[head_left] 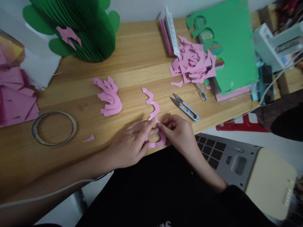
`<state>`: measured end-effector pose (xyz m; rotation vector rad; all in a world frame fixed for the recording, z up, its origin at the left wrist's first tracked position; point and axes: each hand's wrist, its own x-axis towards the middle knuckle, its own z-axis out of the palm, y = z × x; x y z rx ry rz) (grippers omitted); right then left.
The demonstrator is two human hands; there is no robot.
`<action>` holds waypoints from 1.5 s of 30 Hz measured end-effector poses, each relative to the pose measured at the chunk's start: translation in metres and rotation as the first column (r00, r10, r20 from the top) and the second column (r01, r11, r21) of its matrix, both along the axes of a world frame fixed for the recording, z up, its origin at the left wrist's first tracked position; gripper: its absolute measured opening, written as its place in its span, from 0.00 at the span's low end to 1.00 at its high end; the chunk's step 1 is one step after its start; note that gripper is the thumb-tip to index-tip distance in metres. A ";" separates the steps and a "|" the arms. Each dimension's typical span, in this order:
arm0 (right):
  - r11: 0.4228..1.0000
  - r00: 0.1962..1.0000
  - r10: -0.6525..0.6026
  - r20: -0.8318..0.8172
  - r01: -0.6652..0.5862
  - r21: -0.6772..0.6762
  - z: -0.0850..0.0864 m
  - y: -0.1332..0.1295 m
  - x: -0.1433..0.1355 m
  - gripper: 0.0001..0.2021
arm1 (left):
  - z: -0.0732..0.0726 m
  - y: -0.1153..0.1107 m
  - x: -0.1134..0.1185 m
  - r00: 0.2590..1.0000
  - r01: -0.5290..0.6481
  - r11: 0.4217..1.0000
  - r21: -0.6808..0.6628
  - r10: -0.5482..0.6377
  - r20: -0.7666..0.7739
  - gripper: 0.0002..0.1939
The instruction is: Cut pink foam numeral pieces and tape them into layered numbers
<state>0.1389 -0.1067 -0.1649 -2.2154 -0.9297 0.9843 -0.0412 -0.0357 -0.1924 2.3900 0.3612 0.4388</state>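
A chain of curved pink paper pieces (155,108) runs down the wooden table toward its front edge. My left hand (130,143) lies over it, fingers extended, with the fingertips pressing on the paper. On the other side, my right hand (179,130) pinches the paper at a joint between thumb and index finger. Below the fingertips a lower curved piece (161,140) shows. Small blue-handled snips (186,108) lie to the right of the chain. A stack of curved pink pieces (111,101) rests to the left.
A tape roll (35,134) and pink sheets (14,97) are at the left. Behind stands a green folded-paper form (94,34). Pink scraps (195,61), a pen (201,92) and a green sheet (236,47) lie at the back right. A white cable (270,86) crosses the right side.
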 end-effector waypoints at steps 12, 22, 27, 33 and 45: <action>0.995 0.875 -0.093 -0.476 0.092 -0.025 -0.004 -0.002 0.016 0.14 | 0.002 0.001 0.000 0.999 0.027 0.999 -0.039 -0.028 -0.029 0.41; 0.972 0.790 0.109 -0.604 0.041 0.230 0.007 0.003 0.004 0.14 | -0.002 0.002 -0.002 1.000 0.004 1.000 -0.012 -0.004 -0.031 0.43; 0.961 0.790 0.115 -0.602 0.064 0.268 0.008 0.002 0.004 0.16 | -0.001 0.002 -0.002 0.999 0.014 0.999 -0.037 -0.015 -0.049 0.40; 0.960 0.801 0.088 -0.593 0.091 0.266 0.008 0.003 0.002 0.15 | -0.002 0.002 -0.002 0.998 0.016 0.999 -0.032 -0.018 -0.057 0.41; 0.976 0.894 -0.118 -0.431 0.184 0.115 0.010 -0.028 0.011 0.16 | 0.003 0.002 0.002 0.994 0.113 0.978 0.174 -0.112 -0.012 0.20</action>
